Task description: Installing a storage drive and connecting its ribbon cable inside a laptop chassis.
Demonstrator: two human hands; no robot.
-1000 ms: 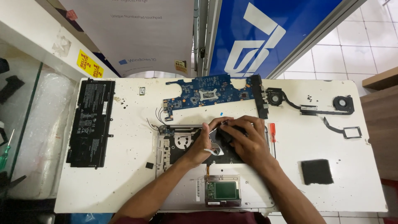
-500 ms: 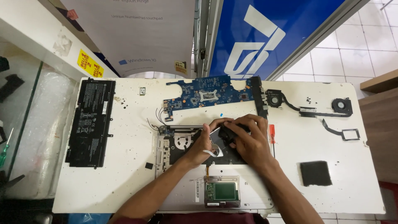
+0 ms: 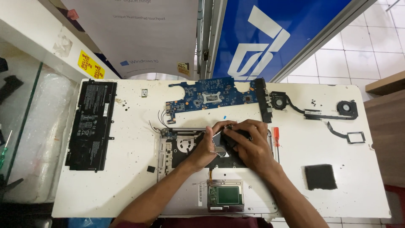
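Head view: left hand (image 3: 205,147) and right hand (image 3: 249,145) meet over the laptop base (image 3: 181,185) at tabletop (image 3: 126,177) centre, fingers curled on a dark part (image 3: 225,141) inside it. Mainboard (image 3: 211,97) lies at 12 o'clock, battery (image 3: 90,124) at 9, screwdriver (image 3: 276,137) at 3.

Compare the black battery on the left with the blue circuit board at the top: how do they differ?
The battery is a plain black rectangle; the circuit board is blue with a ragged, notched outline. The battery lies lengthwise front to back along the table's left edge; the circuit board runs side to side at the back. Both lie flat, clear of the hands.
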